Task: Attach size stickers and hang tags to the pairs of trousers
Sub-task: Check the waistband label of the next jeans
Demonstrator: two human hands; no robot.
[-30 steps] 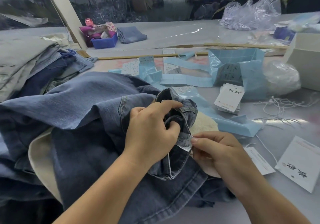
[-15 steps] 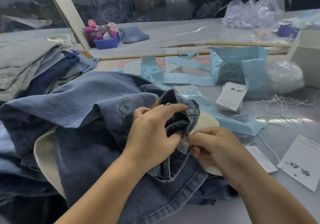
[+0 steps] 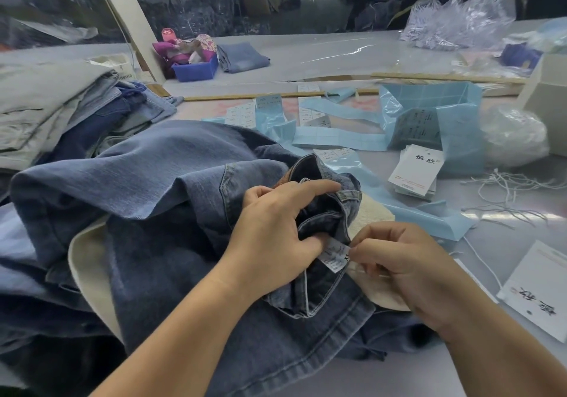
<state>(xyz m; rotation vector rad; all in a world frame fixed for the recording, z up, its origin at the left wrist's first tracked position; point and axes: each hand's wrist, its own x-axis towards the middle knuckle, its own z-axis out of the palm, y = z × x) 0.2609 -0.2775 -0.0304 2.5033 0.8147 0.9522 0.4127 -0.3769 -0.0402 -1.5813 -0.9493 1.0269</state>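
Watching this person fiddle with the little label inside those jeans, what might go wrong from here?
Two risks, I'd guess. The left hand bunches the jeans waistband while the right hand pinches the small white label; if the denim slips, the label could fold back out of sight. Also, the loose strings lie tangled beside the hang tags, so pulling one may drag others along.

Two hands work at the denim: the left hand and the right hand. One small label sits between them. Beyond the right hand lies one stack of hang tags, and one single hang tag lies to its right. One blue bin stands far beyond the left hand.
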